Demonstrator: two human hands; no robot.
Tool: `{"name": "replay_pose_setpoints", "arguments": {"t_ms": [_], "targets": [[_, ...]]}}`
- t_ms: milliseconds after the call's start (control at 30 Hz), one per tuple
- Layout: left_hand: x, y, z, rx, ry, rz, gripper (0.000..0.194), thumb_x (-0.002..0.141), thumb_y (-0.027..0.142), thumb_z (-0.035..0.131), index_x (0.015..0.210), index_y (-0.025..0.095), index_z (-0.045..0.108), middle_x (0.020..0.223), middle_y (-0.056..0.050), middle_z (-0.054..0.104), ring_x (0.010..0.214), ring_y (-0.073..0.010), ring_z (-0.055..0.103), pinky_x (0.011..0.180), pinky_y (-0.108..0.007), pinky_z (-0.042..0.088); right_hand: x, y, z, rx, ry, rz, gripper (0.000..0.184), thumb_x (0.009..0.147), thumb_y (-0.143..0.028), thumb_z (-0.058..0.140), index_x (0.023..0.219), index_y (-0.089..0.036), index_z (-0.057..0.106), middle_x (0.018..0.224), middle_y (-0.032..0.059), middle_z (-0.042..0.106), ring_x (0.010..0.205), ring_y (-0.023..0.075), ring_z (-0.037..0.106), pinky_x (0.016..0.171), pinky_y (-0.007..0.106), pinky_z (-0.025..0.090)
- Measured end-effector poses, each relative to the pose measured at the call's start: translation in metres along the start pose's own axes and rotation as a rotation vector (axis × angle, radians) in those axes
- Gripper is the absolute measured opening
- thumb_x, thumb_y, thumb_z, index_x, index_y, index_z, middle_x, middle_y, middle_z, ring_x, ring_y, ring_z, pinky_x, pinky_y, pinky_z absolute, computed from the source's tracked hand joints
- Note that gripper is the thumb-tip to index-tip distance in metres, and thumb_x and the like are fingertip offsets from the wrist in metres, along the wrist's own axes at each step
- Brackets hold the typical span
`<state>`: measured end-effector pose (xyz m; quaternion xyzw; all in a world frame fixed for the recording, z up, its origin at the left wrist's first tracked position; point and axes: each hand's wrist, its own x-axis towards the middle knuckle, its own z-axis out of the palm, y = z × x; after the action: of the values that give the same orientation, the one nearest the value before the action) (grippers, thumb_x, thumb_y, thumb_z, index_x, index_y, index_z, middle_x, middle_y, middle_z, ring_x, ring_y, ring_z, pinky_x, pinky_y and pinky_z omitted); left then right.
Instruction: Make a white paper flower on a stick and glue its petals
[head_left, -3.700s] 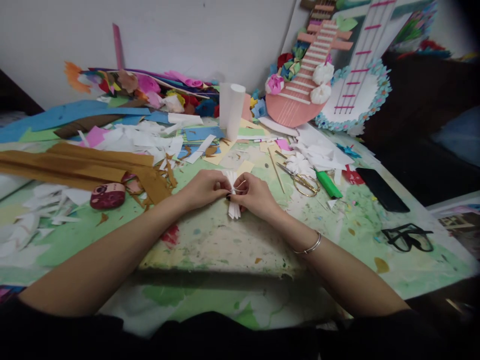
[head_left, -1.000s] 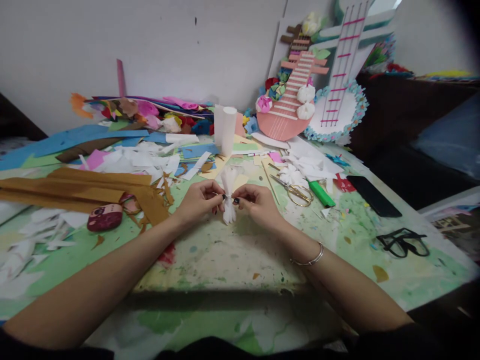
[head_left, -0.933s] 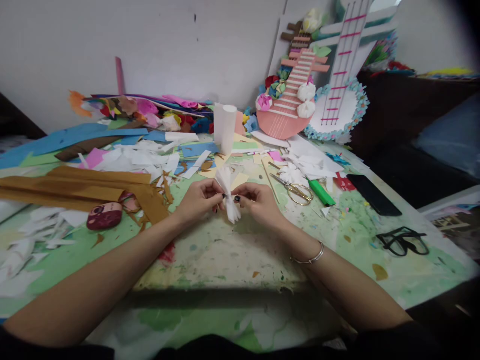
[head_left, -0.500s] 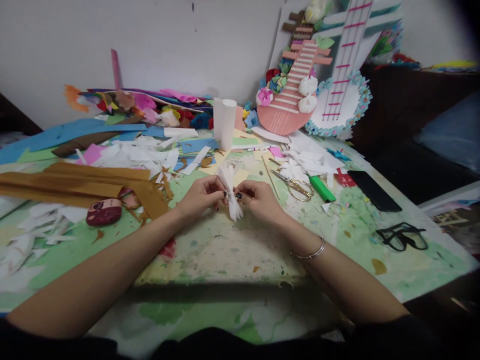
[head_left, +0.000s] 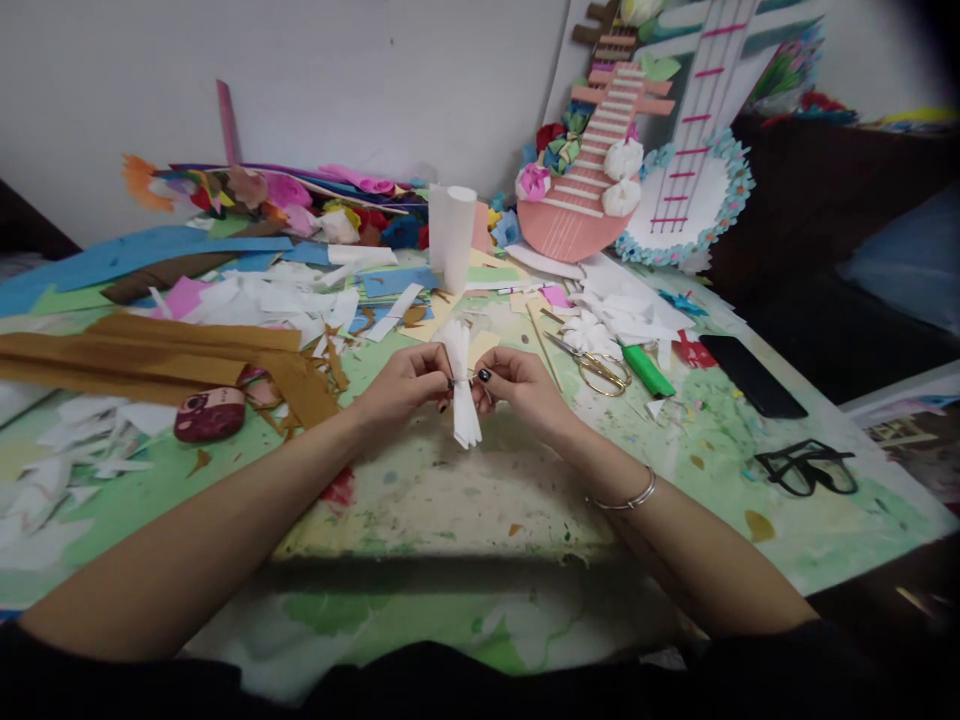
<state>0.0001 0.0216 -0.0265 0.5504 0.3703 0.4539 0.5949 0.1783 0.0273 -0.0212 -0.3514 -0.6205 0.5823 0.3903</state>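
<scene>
A bundle of white pleated paper stands upright between my hands, drawn in at its middle and fanned out above and below. My left hand pinches it at the waist from the left, thumb against fingers. From the right, my right hand is closed in a pinch beside the same waist. A thin strand, perhaps wire or thread, shows there between the fingertips; its ends are too small to make out. Dark nail polish shows on the thumbs. A bracelet circles my right wrist.
Gold-handled scissors, a green lighter-like object, a phone and glasses lie to the right. Brown paper, white scraps and a maroon case lie left. A white paper roll and decorated paper instruments stand behind.
The paper bundle has turned from slanted to nearly upright. My right hand's fingers have shifted slightly at its waist, and the view has tilted a little.
</scene>
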Motion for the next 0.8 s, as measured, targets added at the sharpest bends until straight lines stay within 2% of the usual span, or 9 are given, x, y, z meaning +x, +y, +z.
{"name": "replay_pose_setpoints", "arguments": {"t_ms": [233, 433, 533, 633, 700, 800], "targets": [[-0.003, 0.008, 0.008, -0.17, 0.018, -0.002, 0.01, 0.054, 0.009, 0.06, 0.056, 0.014, 0.051, 0.062, 0.001, 0.058, 0.06, -0.0103, 0.054, 0.059, -0.023, 0.042, 0.001, 0.003, 0.0, -0.15, 0.046, -0.084, 0.011, 0.08, -0.018, 0.054, 0.07, -0.017, 0.052, 0.055, -0.0036, 0.053, 0.049, 0.0064, 0.046, 0.052, 0.022, 0.038], [-0.006, 0.009, 0.013, -0.212, 0.035, -0.016, 0.01, 0.055, 0.009, 0.058, 0.056, 0.015, 0.05, 0.064, 0.0, 0.057, 0.06, -0.0106, 0.051, 0.058, -0.023, 0.039, 0.002, 0.0, -0.001, -0.181, 0.065, -0.106, 0.011, 0.079, -0.016, 0.053, 0.069, -0.017, 0.052, 0.056, -0.0039, 0.051, 0.052, 0.0069, 0.043, 0.055, 0.023, 0.035], [-0.005, 0.01, 0.013, -0.175, 0.035, -0.021, 0.01, 0.055, 0.009, 0.059, 0.056, 0.015, 0.051, 0.063, 0.0, 0.057, 0.062, -0.0112, 0.052, 0.061, -0.025, 0.042, 0.003, 0.002, -0.002, -0.101, 0.026, -0.07, 0.01, 0.078, -0.019, 0.058, 0.069, -0.017, 0.053, 0.064, -0.0023, 0.054, 0.06, 0.0081, 0.048, 0.061, 0.023, 0.041], [-0.003, 0.009, 0.01, -0.129, 0.033, -0.01, 0.01, 0.056, 0.01, 0.059, 0.058, 0.015, 0.051, 0.064, 0.001, 0.055, 0.064, -0.0112, 0.052, 0.064, -0.024, 0.043, 0.003, 0.006, -0.001, 0.094, -0.044, 0.013, 0.014, 0.075, -0.025, 0.065, 0.072, -0.017, 0.054, 0.078, 0.0005, 0.06, 0.071, 0.0099, 0.055, 0.072, 0.026, 0.048], [-0.002, 0.007, 0.007, -0.085, 0.014, -0.023, 0.008, 0.058, 0.012, 0.059, 0.061, 0.015, 0.052, 0.065, 0.001, 0.054, 0.065, -0.0111, 0.051, 0.063, -0.023, 0.042, 0.003, 0.009, -0.001, 0.22, -0.072, 0.072, 0.02, 0.073, -0.03, 0.069, 0.073, -0.018, 0.053, 0.079, 0.0011, 0.061, 0.073, 0.0118, 0.059, 0.075, 0.03, 0.051], [0.0, 0.003, 0.003, 0.021, -0.023, -0.028, 0.006, 0.062, 0.015, 0.056, 0.067, 0.015, 0.053, 0.067, 0.002, 0.054, 0.064, -0.011, 0.049, 0.06, -0.023, 0.039, 0.003, 0.012, 0.0, 0.292, -0.071, 0.113, 0.027, 0.07, -0.034, 0.074, 0.074, -0.017, 0.054, 0.076, 0.0009, 0.06, 0.073, 0.0139, 0.061, 0.076, 0.035, 0.054]]}}
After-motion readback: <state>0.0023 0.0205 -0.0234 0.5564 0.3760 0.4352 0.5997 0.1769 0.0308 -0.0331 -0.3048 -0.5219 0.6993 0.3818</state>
